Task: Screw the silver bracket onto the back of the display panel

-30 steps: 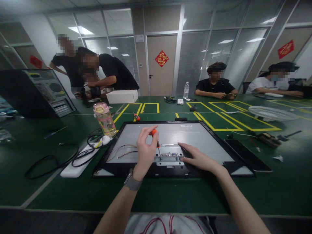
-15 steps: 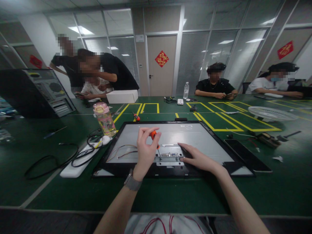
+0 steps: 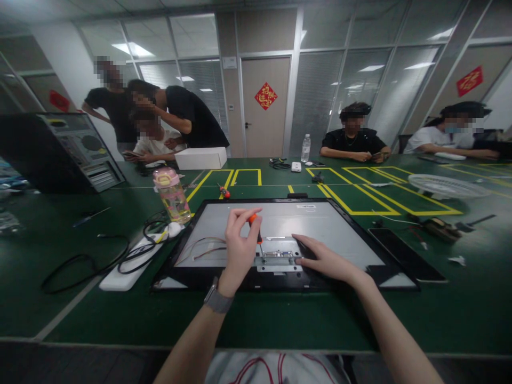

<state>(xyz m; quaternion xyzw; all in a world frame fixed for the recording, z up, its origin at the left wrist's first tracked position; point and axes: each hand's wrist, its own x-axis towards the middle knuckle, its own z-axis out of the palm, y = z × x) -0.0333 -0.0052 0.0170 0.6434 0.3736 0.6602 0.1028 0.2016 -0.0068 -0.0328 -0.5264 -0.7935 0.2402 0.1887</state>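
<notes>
My left hand [image 3: 240,248] is closed around the orange and black handle of a screwdriver [image 3: 259,235]. Its shaft points down at the left part of a metal bracket [image 3: 282,268] with connector ports; the tip is too small to make out. Below them lies a display panel [image 3: 340,226], grey back up, with a black frame. My right hand [image 3: 326,261] lies over the bracket's right end, fingers stretched and thumb apart, touching it near the ports. Thin loose wires [image 3: 208,241] run across the panel left of my left hand.
On the left stand a pink-lidded bottle [image 3: 172,197], a white power strip [image 3: 128,266] with black cables, and a computer case [image 3: 76,154]. At right lie a black phone-like slab [image 3: 406,255] and a brown-black device [image 3: 440,229]. Several people are across the table.
The screwdriver's handle has turned slightly in my left hand, whose fingers have shifted a little. My right hand has stayed in place on the bracket.
</notes>
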